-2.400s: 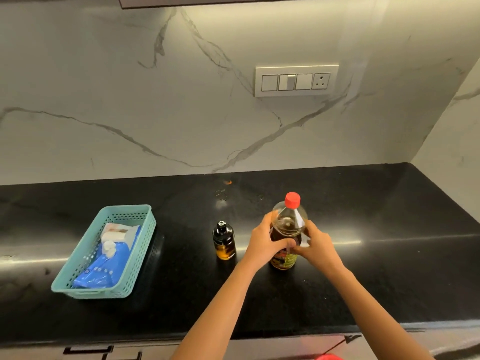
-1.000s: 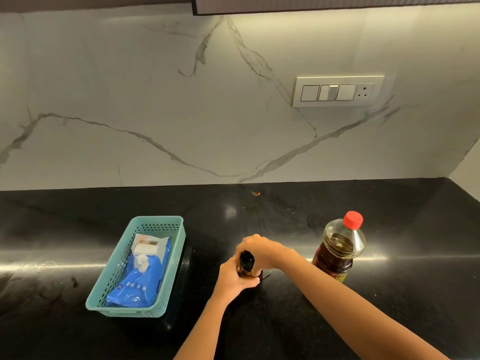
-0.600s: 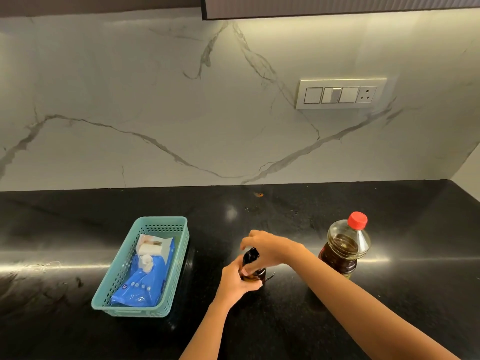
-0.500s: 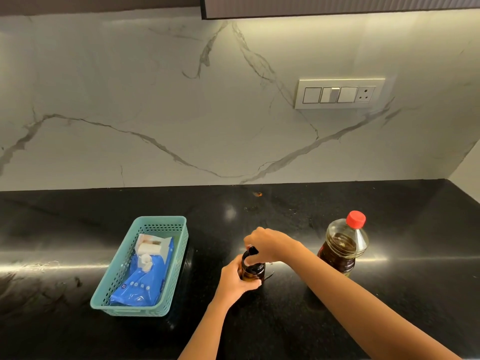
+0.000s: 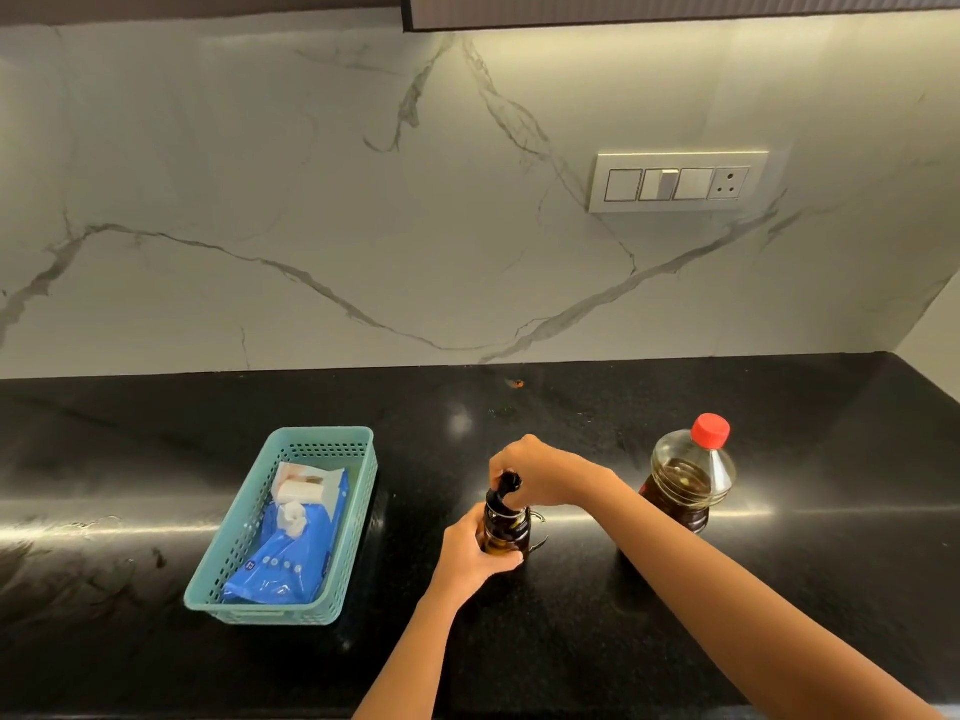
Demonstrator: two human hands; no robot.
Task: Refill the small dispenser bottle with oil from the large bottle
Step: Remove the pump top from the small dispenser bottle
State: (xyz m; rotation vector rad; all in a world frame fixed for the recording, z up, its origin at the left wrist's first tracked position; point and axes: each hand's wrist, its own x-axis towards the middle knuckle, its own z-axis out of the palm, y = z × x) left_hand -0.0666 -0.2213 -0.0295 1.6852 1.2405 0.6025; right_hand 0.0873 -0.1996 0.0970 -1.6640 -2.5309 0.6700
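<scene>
The small dispenser bottle (image 5: 506, 530), dark glass with amber oil low in it, stands on the black counter (image 5: 571, 641) at centre. My left hand (image 5: 475, 556) grips its body from the left. My right hand (image 5: 540, 470) is curled over its black pump top (image 5: 508, 483), which shows just under the fingers. The large oil bottle (image 5: 685, 478), clear plastic with dark oil and a red cap (image 5: 710, 428), stands upright to the right, untouched.
A teal plastic basket (image 5: 358, 517) sits left of the bottles, holding a blue wipes pack (image 5: 285, 558) and a small white packet. A marble wall with a switch plate (image 5: 675, 181) rises behind. The counter's front edge runs along the bottom.
Both hands left the large bottle and moved to the small dispenser. Since half a second ago the right hand stays on the pump top, which shows a little more; the left keeps its hold.
</scene>
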